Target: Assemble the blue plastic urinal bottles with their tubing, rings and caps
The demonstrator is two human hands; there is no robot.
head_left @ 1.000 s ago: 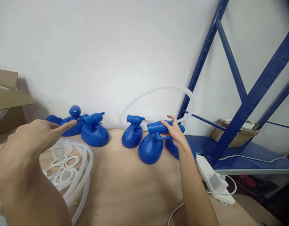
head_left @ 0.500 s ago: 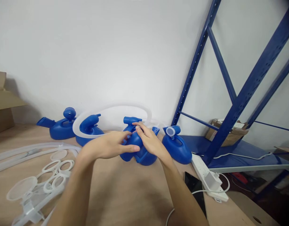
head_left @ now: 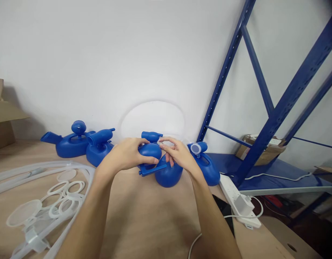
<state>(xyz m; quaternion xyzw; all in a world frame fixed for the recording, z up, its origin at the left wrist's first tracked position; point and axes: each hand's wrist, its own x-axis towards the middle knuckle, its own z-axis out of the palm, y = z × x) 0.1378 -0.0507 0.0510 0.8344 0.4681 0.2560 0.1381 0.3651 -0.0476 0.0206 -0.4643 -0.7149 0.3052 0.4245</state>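
Observation:
My left hand grips a blue domed plastic part between fingers and thumb. A narrow blue strip juts out below it. My right hand is beside the part, fingers spread and slightly curled; its thumb tip is at the part's right edge, and whether it touches cannot be told. Under that hand sits a rounded blue plastic bottle, its top partly covered. A blue spouted cap piece shows just behind my hands. Another handled blue bottle stands to the right.
Two more blue bottles, one at far left and one nearer, stand by the wall. Clear tubing and white rings lie at left. At right are a power strip, a black phone and a blue rack.
The domed part has turned and lifted away from the bottle in my left hand, exposing the strip. My right hand's fingers have spread. The pale tube loop has shifted away from the left bottle.

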